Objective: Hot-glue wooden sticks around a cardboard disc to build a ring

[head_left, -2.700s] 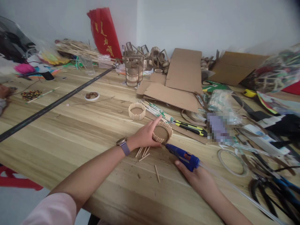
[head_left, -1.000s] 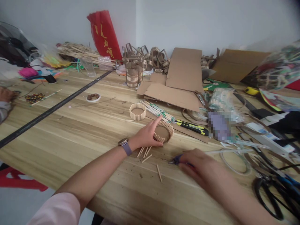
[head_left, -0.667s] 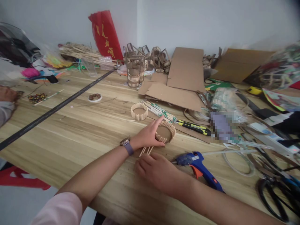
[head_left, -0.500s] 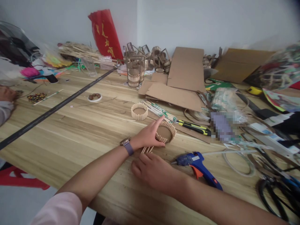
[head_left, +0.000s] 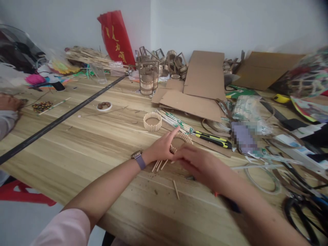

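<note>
My left hand [head_left: 161,149] curls its thumb and fingers round the left side of a low ring of short wooden sticks glued round a cardboard disc [head_left: 183,137]. My right hand [head_left: 203,166] hovers over the ring's near edge, fingers pointing left and smeared by motion, so what it holds is unclear. Several loose short sticks [head_left: 159,165] lie just below my left hand, and one stick [head_left: 176,189] lies nearer me. The blue glue gun [head_left: 233,206] lies mostly hidden under my right forearm.
A second stick ring [head_left: 152,122] sits behind. A yellow-black utility knife [head_left: 213,138], cardboard sheets [head_left: 202,85], taller stick frames [head_left: 147,80], black scissors [head_left: 302,213] and a long black strip [head_left: 58,119] are around. Another person's hand [head_left: 7,102] rests at the far left.
My right hand laid the glue gun on the table, reached to the loose sticks, then moved up and right to the ring. My left hand stayed on the ring.
</note>
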The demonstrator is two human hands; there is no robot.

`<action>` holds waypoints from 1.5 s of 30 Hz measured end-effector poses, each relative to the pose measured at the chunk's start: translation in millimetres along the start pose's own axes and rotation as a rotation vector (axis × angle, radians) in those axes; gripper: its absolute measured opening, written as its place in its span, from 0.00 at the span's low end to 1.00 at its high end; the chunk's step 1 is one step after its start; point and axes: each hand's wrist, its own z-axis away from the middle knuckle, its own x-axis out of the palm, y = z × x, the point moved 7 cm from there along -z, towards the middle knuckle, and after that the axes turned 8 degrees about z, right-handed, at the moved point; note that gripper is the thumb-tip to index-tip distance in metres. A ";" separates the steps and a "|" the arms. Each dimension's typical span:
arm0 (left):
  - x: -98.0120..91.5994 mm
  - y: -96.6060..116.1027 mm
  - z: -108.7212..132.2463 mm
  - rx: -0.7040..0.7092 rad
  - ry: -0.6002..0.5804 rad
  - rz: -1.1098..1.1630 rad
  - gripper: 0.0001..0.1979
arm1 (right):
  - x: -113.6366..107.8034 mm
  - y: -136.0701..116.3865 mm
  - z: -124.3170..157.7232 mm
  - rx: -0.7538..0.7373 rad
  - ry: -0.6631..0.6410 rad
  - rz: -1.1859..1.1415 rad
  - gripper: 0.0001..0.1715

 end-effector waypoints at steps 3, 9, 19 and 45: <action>-0.1 -2.1 -1.0 -0.020 -0.005 -0.028 0.60 | -20.3 37.2 6.5 0.180 0.026 0.001 0.11; -0.2 -4.3 -2.1 -0.043 -0.011 -0.025 0.61 | -8.2 68.0 8.3 0.250 -0.062 0.002 0.08; 0.3 -4.7 -1.3 -0.013 -0.024 -0.019 0.59 | 10.0 62.7 5.5 0.123 -0.076 0.091 0.10; -0.7 -2.0 -2.3 0.002 -0.006 -0.008 0.59 | 27.4 57.9 2.9 0.020 -0.020 0.348 0.09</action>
